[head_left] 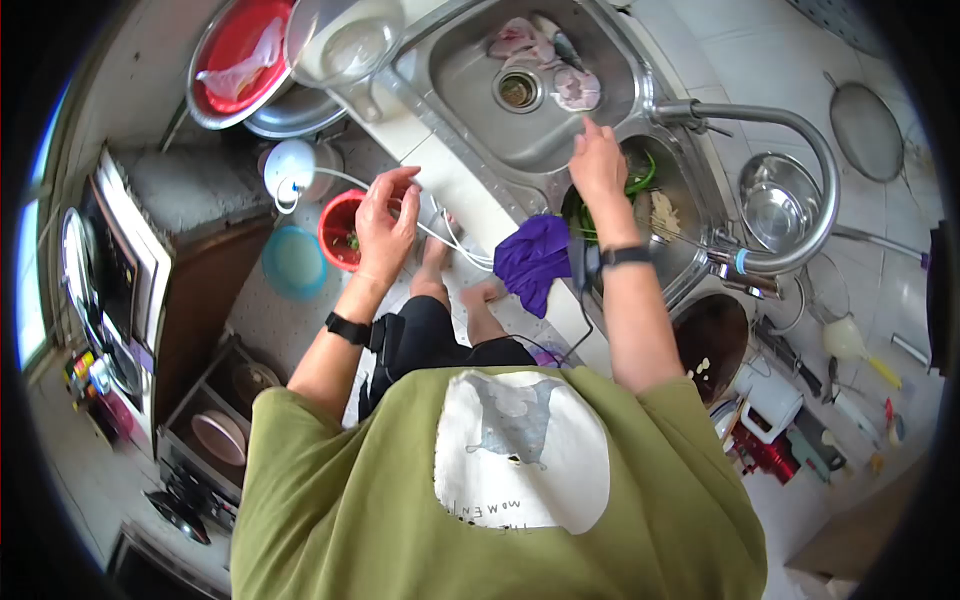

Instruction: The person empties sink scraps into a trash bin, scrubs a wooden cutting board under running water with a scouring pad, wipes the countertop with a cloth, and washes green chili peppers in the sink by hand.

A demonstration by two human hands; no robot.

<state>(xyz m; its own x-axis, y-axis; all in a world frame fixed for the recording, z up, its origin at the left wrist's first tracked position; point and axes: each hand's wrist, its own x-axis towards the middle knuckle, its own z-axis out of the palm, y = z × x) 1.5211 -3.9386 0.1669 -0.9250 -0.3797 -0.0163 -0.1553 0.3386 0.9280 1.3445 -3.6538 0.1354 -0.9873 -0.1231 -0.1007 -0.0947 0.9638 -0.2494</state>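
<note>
Over the floor, above a red bucket point(338, 232), my left hand point(387, 215) is raised with its fingers apart and nothing in it. My right hand point(598, 165) reaches over the divider between the two sink basins, fingers pointing at the fish pieces point(576, 88) in the far steel basin point(460, 75). Its fingers look pressed together; whether they hold anything is too small to tell. Below the right wrist, green peppers point(642, 175) and pale pieces point(663, 215) lie in the near basin. A purple cloth point(532, 262) hangs over the counter edge by the right forearm.
A curved faucet point(825, 165) arches over the right side, beside steel bowls point(777, 205). A dark wok point(712, 345) sits near my right elbow. Red basin point(240, 60), clear container point(350, 45), blue basin point(294, 262) and white hose point(345, 178) are at the left.
</note>
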